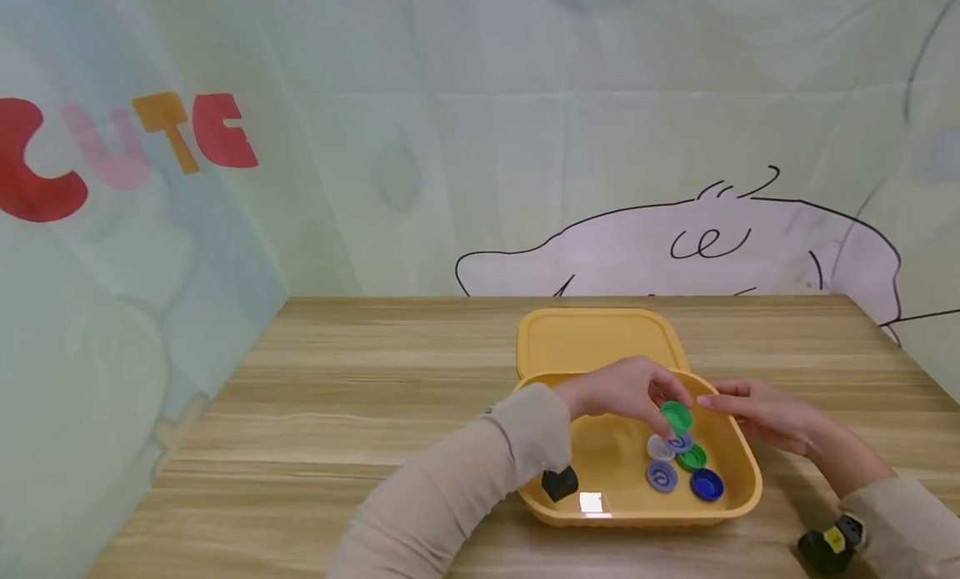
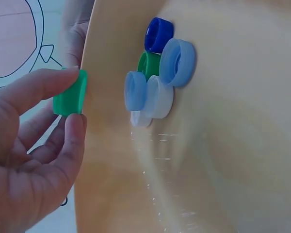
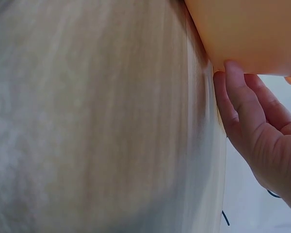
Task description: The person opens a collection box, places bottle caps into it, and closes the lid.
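My left hand (image 1: 628, 389) pinches a green bottle cap (image 1: 677, 416) between thumb and fingers, above a yellow plastic box (image 1: 611, 454). In the left wrist view the green cap (image 2: 70, 94) is held near the box rim. Several caps lie inside the box: a dark blue cap (image 1: 707, 485), another green cap (image 1: 692, 457), a whitish cap (image 1: 660, 447) and a pale blue cap (image 1: 662, 476) among them. At the box's right side is my right hand (image 1: 776, 416). Its extended fingers (image 3: 245, 94) touch the outer wall in the right wrist view.
A flat yellow lid (image 1: 600, 337) lies on the wooden table (image 1: 337, 396) behind the box. Printed cloth (image 1: 375, 146) hangs along the table's back edge. Dark wrist devices show at both cuffs, the right one (image 1: 831, 544) with a yellow patch.
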The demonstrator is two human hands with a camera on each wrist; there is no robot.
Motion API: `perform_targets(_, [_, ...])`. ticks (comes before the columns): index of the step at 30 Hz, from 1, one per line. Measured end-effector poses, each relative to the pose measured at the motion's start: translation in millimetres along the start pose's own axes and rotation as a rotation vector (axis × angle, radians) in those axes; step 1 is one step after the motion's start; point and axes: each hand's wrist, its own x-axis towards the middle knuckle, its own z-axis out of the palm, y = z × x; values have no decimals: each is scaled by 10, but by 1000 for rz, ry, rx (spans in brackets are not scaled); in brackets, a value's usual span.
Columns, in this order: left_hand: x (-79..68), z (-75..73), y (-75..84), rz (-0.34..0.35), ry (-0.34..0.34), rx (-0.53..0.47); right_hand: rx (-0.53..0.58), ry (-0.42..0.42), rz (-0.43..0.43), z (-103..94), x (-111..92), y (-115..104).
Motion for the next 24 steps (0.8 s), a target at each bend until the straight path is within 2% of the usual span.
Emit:
perform_targets(3, [25,14,-26,0,3,11,-3,11,7,-2,-1,5])
perform_targets(10, [40,18,-130,3,45,153,-32,34,16,5,7,7])
perform_targets(14, [18,-5,-174,-10,52,178,-44,49,27,5,10,-1])
perform_targets(24, [-80,-25,-261,-39,-41,217,-55,48,30,6,16,7])
